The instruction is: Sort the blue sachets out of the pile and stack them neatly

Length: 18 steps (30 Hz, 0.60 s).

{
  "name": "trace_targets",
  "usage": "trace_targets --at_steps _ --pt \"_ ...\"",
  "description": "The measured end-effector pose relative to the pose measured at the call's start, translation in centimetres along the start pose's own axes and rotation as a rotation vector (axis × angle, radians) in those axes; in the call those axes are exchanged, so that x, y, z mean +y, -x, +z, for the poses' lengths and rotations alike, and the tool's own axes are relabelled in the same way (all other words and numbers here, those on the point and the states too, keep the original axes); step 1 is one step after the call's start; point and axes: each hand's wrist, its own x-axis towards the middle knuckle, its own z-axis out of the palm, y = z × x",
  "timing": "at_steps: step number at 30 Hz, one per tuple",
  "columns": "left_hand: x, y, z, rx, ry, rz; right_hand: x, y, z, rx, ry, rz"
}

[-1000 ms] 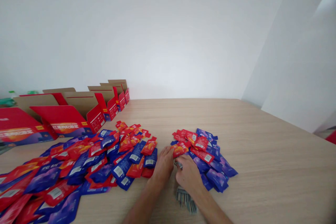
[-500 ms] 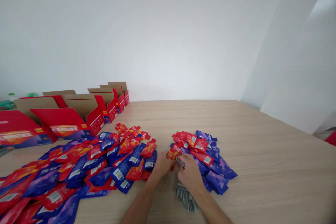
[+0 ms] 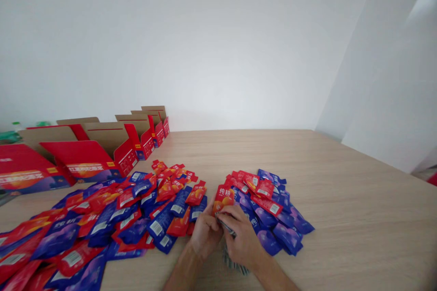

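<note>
Between my hands a red pouch (image 3: 224,194) with orange fruit print stands tilted up, its face toward me. My left hand (image 3: 206,233) is closed around the pouch's lower left part. Against the pouch's bottom end, my right hand (image 3: 241,236) pinches a small flat grey piece (image 3: 226,227), whose kind I cannot make out. Below my right wrist lies a fanned stack of similar thin grey pieces (image 3: 235,261), partly hidden by the hand. Right of my hands, a smaller pile of red and blue-purple pouches (image 3: 273,218) rests on the table.
A large heap of red and blue pouches (image 3: 112,218) spreads across the table's left side. Behind it, several opened red cartons (image 3: 85,159) stand in a row with flaps raised. The wooden table (image 3: 341,200) meets a white wall (image 3: 239,54).
The red pouch has come nearer and turned more upright in my left hand. My right hand has brought the grey piece to its lower end. The view has shifted slightly.
</note>
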Motion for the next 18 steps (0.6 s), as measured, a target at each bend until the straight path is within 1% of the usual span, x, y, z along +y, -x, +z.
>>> trace_targets --at_steps 1,4,6,7,8,11,12,13,17,18 --pt "0.0 0.0 0.1 -0.015 0.024 -0.008 0.3 0.0 0.1 0.018 0.009 0.003" --pt "-0.1 0.2 0.5 -0.036 0.067 -0.033 1.4 0.0 0.0 0.168 0.065 0.036" --pt "-0.2 0.3 0.7 -0.035 0.061 -0.033 1.7 0.0 -0.2 0.230 0.095 0.040" --pt "-0.3 0.3 0.6 -0.032 0.051 -0.032 1.6 0.1 -0.3 0.222 0.097 0.032" --pt "-0.4 0.3 0.5 -0.028 0.037 -0.031 1.4 0.1 -0.4 0.187 0.091 0.017" --pt "-0.7 0.3 0.2 -0.012 -0.015 -0.028 0.8 0.0 -0.4 0.011 0.065 -0.019" --pt "-0.8 0.3 0.1 -0.005 -0.032 -0.032 0.8 0.0 -0.4 -0.009 0.069 -0.018" --pt "-1.0 0.3 0.2 -0.002 -0.049 -0.039 1.0 -0.1 -0.4 0.012 0.083 -0.008" --pt "-1.3 0.5 1.1 -0.043 -0.093 -0.083 2.6 -0.1 -0.9 0.295 0.200 0.086" --pt "-1.3 0.6 1.2 -0.054 -0.093 -0.094 2.8 -0.1 -1.0 0.329 0.217 0.099"
